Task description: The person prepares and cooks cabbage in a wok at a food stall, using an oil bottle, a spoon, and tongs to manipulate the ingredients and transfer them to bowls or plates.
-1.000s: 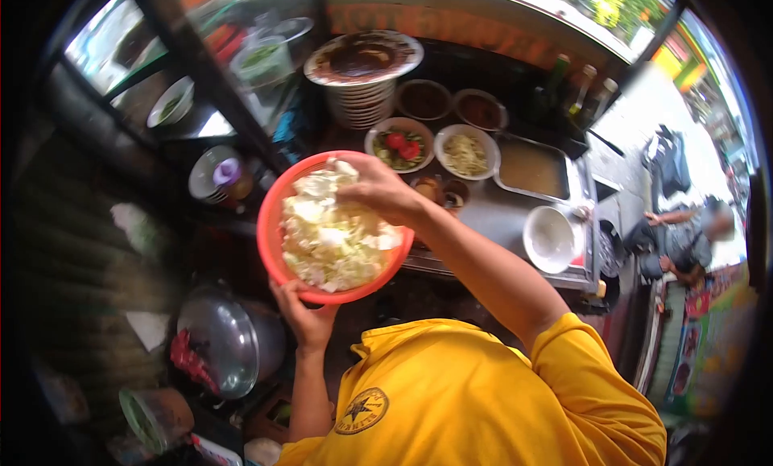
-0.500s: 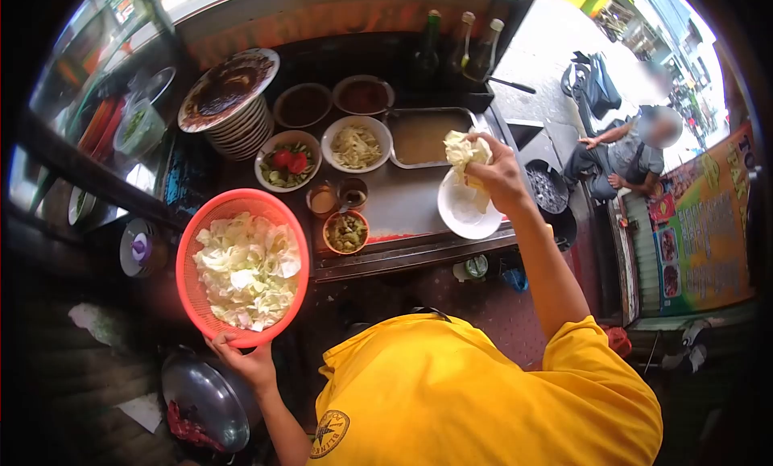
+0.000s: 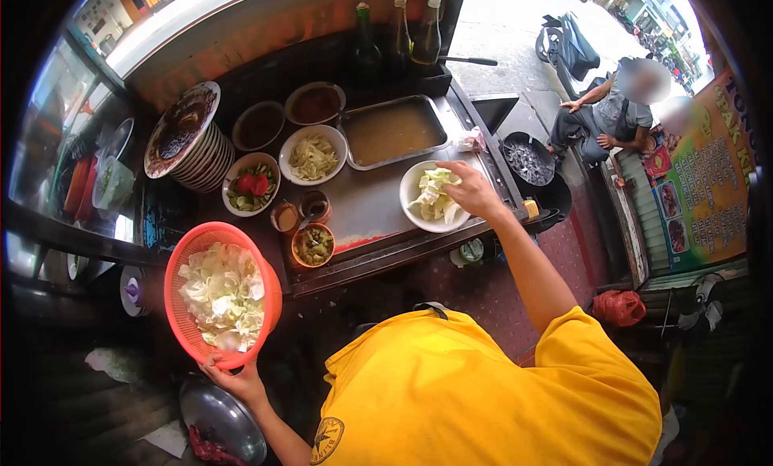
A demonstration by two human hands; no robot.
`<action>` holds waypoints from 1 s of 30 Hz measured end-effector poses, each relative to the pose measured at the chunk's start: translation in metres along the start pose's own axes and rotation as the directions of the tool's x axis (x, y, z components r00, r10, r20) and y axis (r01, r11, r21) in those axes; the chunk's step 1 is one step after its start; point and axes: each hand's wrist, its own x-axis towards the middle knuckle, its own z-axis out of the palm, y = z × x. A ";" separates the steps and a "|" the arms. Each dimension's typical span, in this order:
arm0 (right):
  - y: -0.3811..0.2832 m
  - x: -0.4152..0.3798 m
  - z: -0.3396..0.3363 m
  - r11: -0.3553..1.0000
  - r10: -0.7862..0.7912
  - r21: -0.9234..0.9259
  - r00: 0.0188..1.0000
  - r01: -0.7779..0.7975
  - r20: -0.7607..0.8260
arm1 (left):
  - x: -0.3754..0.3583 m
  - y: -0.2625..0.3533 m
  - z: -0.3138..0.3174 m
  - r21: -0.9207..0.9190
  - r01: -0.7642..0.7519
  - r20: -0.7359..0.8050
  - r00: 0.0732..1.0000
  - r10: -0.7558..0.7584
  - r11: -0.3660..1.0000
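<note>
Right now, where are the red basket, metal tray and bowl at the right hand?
Red basket (image 3: pixel 183 313): head view, inner mesh wall.
Metal tray (image 3: pixel 400 156): head view, near rim.
Bowl (image 3: pixel 408 187) at the right hand (image 3: pixel 475 190): head view, inner wall.

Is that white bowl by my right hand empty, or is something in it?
Not empty: pale leaves show inside the white bowl, at your right hand. Whether they're released, I can't tell.

Right grip (image 3: pixel 475 194) lowered, cabbage (image 3: pixel 433 199) now in white bowl (image 3: pixel 408 195), perhaps released
</note>
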 end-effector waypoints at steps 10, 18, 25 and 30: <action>0.015 -0.021 0.019 0.901 -0.124 -0.413 0.992 0.128 0.039 | 0.004 0.013 0.003 -0.027 -0.019 -0.007 1.000 0.019 0.999; 0.014 -0.034 0.014 0.950 -0.015 -0.311 0.992 -0.025 -0.126 | 0.005 0.009 0.001 0.023 -0.051 -0.009 0.999 0.051 0.998; 0.017 -0.020 0.028 0.911 -0.204 -0.376 0.978 0.170 -0.050 | 0.005 0.005 -0.003 0.118 -0.082 0.028 0.996 0.079 0.990; 0.004 -0.013 0.023 0.933 -0.225 -0.301 0.972 0.196 -0.065 | 0.000 -0.002 0.000 -0.185 0.084 -0.019 0.996 -0.089 0.979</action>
